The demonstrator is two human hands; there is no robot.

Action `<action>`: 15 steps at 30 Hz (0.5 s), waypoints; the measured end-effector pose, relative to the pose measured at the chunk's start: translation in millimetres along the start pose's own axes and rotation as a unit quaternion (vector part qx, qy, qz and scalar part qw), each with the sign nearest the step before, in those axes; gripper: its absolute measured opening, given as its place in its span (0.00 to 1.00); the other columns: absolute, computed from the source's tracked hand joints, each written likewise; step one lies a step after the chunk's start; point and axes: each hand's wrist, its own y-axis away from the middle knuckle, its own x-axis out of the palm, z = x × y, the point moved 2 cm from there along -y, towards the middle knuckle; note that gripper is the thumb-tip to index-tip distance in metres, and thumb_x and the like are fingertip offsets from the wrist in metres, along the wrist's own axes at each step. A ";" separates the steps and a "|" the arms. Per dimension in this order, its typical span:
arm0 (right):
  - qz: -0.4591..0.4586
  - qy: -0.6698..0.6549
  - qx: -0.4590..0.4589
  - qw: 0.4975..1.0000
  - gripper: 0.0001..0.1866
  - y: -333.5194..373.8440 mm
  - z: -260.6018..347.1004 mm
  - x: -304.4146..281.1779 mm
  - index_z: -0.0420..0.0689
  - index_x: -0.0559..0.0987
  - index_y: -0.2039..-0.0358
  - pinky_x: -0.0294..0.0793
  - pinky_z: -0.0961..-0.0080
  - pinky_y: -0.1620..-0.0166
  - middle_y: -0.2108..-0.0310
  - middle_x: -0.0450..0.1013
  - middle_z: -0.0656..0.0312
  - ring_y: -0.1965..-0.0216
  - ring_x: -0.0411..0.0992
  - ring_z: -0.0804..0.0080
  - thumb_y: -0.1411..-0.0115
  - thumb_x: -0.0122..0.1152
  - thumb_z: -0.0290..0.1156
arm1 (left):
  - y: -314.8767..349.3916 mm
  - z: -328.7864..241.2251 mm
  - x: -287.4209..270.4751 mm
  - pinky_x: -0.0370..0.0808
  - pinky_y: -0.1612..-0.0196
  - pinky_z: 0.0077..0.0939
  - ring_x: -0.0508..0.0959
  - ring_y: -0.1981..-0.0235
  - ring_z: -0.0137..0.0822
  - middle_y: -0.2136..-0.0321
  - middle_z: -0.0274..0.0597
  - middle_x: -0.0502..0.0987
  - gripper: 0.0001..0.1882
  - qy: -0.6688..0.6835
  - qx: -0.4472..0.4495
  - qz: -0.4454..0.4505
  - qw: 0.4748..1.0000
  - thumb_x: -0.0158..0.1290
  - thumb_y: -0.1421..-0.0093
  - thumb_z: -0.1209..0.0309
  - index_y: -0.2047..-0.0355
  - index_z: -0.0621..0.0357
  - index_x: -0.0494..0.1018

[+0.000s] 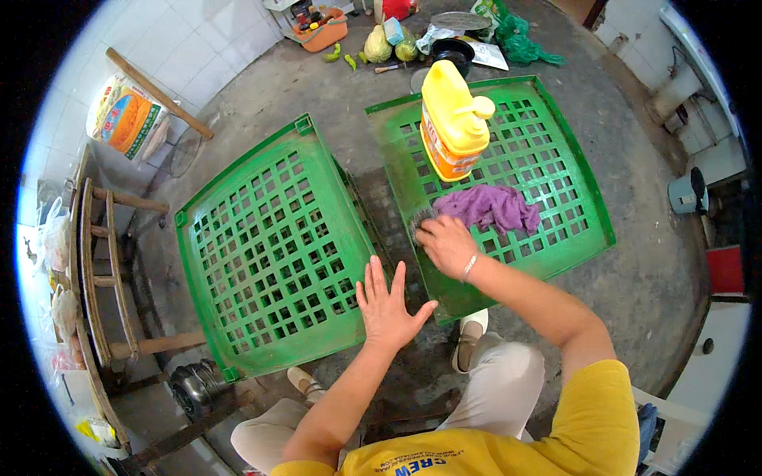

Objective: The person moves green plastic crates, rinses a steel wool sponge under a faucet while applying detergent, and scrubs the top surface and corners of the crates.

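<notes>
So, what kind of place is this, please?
Probably a back-of-kitchen washing area. The floor is bare wet concrete and the walls are white tile; vegetables lie on the floor, and two green plastic grids are being scrubbed beside a yellow detergent bottle.

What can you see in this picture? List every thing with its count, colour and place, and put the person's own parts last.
Plastic grid panels: two, green, flat on the concrete floor.
Bottle: one, yellow, standing on the right panel.
Cloth: one, purple, on the right panel.
Scrubber: one, dark, under the right hand.
Sack: one, orange and white, by the tiled wall.
Wooden rack: one, brown, far left.
Left hand: open, flat at the left panel's edge.
Right hand: pressing the scrubber.
</notes>
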 end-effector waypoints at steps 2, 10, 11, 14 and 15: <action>-0.014 -0.021 -0.019 1.000 0.14 15.9 4.5 -9.2 0.48 0.76 0.63 0.63 0.63 0.53 0.60 0.68 0.62 0.54 0.63 0.61 0.53 0.56 0.30 | 0.1 -2.3 -1.3 0.46 0.41 0.56 0.45 0.36 0.52 0.37 0.57 0.41 0.45 -0.003 0.005 -0.007 1.000 0.59 0.57 0.47 0.41 0.52 0.56; -0.083 -0.016 0.023 0.996 0.12 2.7 -2.6 7.1 0.45 0.78 0.66 0.62 0.64 0.48 0.59 0.70 0.60 0.52 0.63 0.58 0.54 0.54 0.27 | -0.4 -13.9 2.2 0.49 0.41 0.54 0.50 0.38 0.53 0.37 0.56 0.43 0.42 -0.027 0.016 -0.046 0.998 0.59 0.57 0.46 0.46 0.56 0.63; -0.070 -0.021 0.011 0.997 0.12 6.6 -2.2 7.5 0.45 0.78 0.66 0.63 0.63 0.48 0.59 0.70 0.60 0.52 0.63 0.59 0.54 0.54 0.26 | -2.2 -15.0 -1.2 0.49 0.41 0.53 0.51 0.39 0.53 0.37 0.56 0.43 0.42 -0.036 0.013 -0.045 0.998 0.59 0.57 0.46 0.46 0.56 0.63; 0.044 -0.079 -0.049 0.995 0.13 33.4 5.9 -4.4 0.47 0.79 0.68 0.63 0.63 0.50 0.59 0.71 0.63 0.53 0.65 0.62 0.56 0.54 0.25 | 0.7 -9.4 1.7 0.50 0.41 0.51 0.53 0.40 0.53 0.37 0.54 0.42 0.40 -0.062 -0.003 -0.042 0.997 0.58 0.55 0.46 0.47 0.56 0.64; 0.044 -0.098 -0.080 0.991 0.13 50.3 3.3 -6.6 0.47 0.79 0.68 0.63 0.64 0.50 0.60 0.71 0.64 0.53 0.65 0.63 0.57 0.54 0.25 | 1.3 -8.7 4.4 0.50 0.41 0.51 0.53 0.40 0.53 0.37 0.54 0.42 0.40 -0.062 0.002 -0.050 0.997 0.58 0.55 0.46 0.47 0.56 0.64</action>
